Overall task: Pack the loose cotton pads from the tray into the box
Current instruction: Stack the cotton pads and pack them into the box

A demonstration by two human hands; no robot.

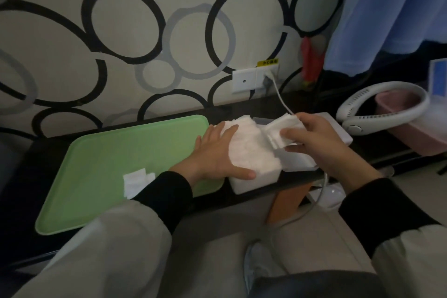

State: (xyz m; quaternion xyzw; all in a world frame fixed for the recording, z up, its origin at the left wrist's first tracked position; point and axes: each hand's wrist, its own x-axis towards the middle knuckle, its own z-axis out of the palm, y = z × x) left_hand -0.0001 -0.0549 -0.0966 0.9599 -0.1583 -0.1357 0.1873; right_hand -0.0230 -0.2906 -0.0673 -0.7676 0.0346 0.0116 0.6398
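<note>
Nearest, 2 grey sleeves with black cuffs reach in over the front edge of the dark counter (212, 201). A green tray (121, 147) lies flat on the counter's left part. A few loose cotton pads (135, 180) sit by the tray's near edge, partly hidden by the left cuff.

Just beside the tray's right edge stands the white box (251, 182), near the counter's front edge and heaped with packed pads (251, 150) that rise above its rim. The left hand (215, 155) lies flat against the left side of that heap, fingers straight and spread, with the thumb stretched along the box's near rim. It grips nothing.

The right hand (319, 138) is over the box's right side and pinches a small stack of pads (283, 126) between thumb and curled fingers. The stack touches the heap. Under this hand a white lid (338, 128) spreads to the right.

Farther right, a white neck fan (387, 118) rests around a pink tub (396, 101). On the patterned wall behind, a white cable (280, 97) runs down from a socket (244, 81) toward the box.
</note>
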